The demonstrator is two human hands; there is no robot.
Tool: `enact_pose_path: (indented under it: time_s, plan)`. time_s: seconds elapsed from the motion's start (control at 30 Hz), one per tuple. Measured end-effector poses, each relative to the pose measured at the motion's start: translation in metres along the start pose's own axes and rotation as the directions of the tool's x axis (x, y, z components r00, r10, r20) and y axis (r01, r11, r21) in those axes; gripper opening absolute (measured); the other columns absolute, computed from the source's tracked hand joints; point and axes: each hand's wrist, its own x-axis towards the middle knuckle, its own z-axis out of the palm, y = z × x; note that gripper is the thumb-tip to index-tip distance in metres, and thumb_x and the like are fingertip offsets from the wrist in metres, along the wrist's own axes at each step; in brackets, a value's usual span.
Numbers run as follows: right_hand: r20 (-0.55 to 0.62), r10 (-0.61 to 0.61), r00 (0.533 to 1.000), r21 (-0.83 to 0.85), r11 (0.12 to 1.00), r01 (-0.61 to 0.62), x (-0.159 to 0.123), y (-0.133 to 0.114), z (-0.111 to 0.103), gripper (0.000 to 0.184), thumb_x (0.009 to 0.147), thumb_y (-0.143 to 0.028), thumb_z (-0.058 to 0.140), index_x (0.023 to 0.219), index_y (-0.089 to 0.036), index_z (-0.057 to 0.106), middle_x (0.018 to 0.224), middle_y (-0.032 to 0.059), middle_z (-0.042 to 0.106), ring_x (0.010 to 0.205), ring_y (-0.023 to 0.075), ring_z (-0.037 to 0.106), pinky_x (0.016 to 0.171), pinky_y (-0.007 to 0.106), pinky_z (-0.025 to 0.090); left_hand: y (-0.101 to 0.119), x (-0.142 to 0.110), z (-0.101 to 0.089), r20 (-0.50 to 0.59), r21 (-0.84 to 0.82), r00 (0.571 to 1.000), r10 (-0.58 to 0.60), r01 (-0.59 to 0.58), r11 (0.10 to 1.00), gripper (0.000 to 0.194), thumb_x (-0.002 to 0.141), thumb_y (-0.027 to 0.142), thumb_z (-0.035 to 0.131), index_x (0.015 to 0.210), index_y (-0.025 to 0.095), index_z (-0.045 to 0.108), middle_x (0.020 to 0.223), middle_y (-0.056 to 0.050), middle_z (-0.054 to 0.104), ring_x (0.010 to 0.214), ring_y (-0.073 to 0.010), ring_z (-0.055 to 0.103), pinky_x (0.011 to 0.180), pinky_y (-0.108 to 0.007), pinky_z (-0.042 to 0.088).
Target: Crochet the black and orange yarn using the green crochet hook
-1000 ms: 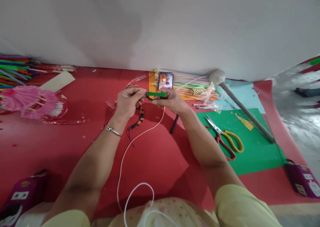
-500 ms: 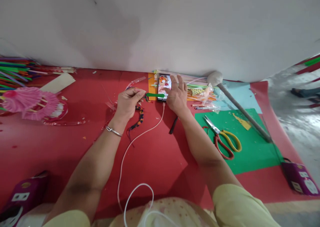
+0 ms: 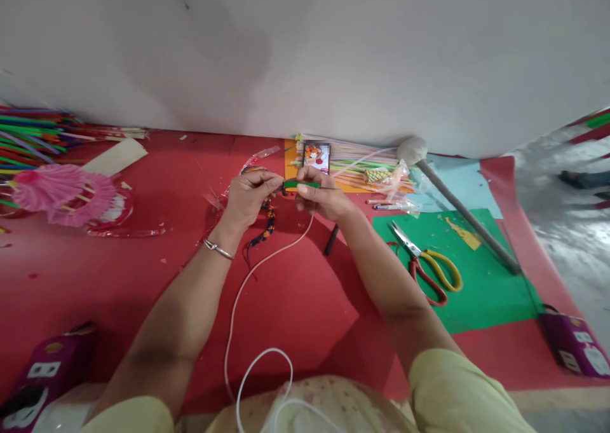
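Note:
My left hand point(image 3: 252, 194) is closed in a pinch near the left end of a short green strip point(image 3: 294, 184). My right hand point(image 3: 321, 194) has its thumb and fingers closed on the strip's right part, partly covering it. A small dark bit shows between the strip and my left fingertips. Below my left hand, a black and orange braided cord point(image 3: 267, 225) lies on the red table with loose thread ends. Just beyond my right hand a phone point(image 3: 318, 156) shows a colourful picture; its lower part is hidden by my fingers.
A pale cable point(image 3: 243, 293) runs across the red table point(image 3: 295, 312). To the right, scissors point(image 3: 424, 261) lie on a green sheet point(image 3: 481, 299), with a grey stick point(image 3: 469, 213) across it. Pink paper craft point(image 3: 61, 194) and coloured sticks point(image 3: 33, 131) are at left.
My right hand first left the strip and reached over the phone with spread fingers. Now it is back, pinching the green strip. My left hand stayed nearly in place.

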Motion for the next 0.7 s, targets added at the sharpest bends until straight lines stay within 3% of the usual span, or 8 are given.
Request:
enact_pose_path:
  time_s: [0.13, 0.27, 0.47, 0.7]
  plan:
    - [-0.006, 0.138, 0.990, 0.204, 0.970, -0.134, 0.006, 0.005, 0.010, 0.060, 0.082, -0.083, 0.065, 0.088, -0.025, 0.051, 0.081, -0.0005, 0.069, 0.066, 0.0155, 0.070, 0.044, 0.021, 0.046, 0.009, -0.004, 0.002, 0.054, 0.100, 0.995, 0.084, -0.089, 0.991, 0.017, 0.073, 0.039, 0.091, 0.078, 0.024, 0.085, 0.079, -0.003, 0.078, 0.074, -0.0167, 0.068, 0.073, -0.030, 0.055]
    - [0.073, 0.191, 0.979, 0.140, 0.970, -0.200, 0.009, 0.007, 0.011, 0.067, 0.084, -0.088, 0.058, 0.071, -0.022, 0.054, 0.078, 0.0062, 0.071, 0.072, 0.0186, 0.069, 0.056, 0.028, 0.055, 0.012, -0.006, 0.005, 0.082, 0.068, 0.995, 0.052, -0.058, 0.996, 0.019, 0.074, 0.041, 0.090, 0.076, 0.023, 0.084, 0.074, -0.003, 0.075, 0.066, -0.0160, 0.065, 0.066, -0.030, 0.054]
    - [-0.061, -0.023, 0.998, -0.044, 0.999, 0.020, 0.008, 0.020, 0.016, 0.062, 0.083, -0.082, 0.067, 0.077, -0.020, 0.067, 0.077, 0.0022, 0.068, 0.067, 0.0140, 0.061, 0.065, 0.029, 0.053, 0.002, -0.002, 0.004, -0.123, 0.046, 0.990, 0.072, -0.067, 0.997, 0.029, 0.082, 0.050, 0.084, 0.076, 0.023, 0.080, 0.066, -0.001, 0.068, 0.055, -0.0096, 0.056, 0.054, -0.023, 0.044]
    - [-0.050, -0.157, 0.986, -0.183, 0.972, 0.145, 0.001, 0.016, 0.023, 0.058, 0.094, -0.075, 0.058, 0.081, -0.020, 0.069, 0.081, 0.0034, 0.069, 0.075, 0.0164, 0.065, 0.078, 0.032, 0.055, -0.002, 0.003, 0.001, -0.285, 0.101, 0.948, 0.144, -0.120, 0.988, 0.035, 0.089, 0.050, 0.078, 0.068, 0.023, 0.071, 0.061, 0.001, 0.064, 0.049, -0.0076, 0.051, 0.048, -0.022, 0.038]
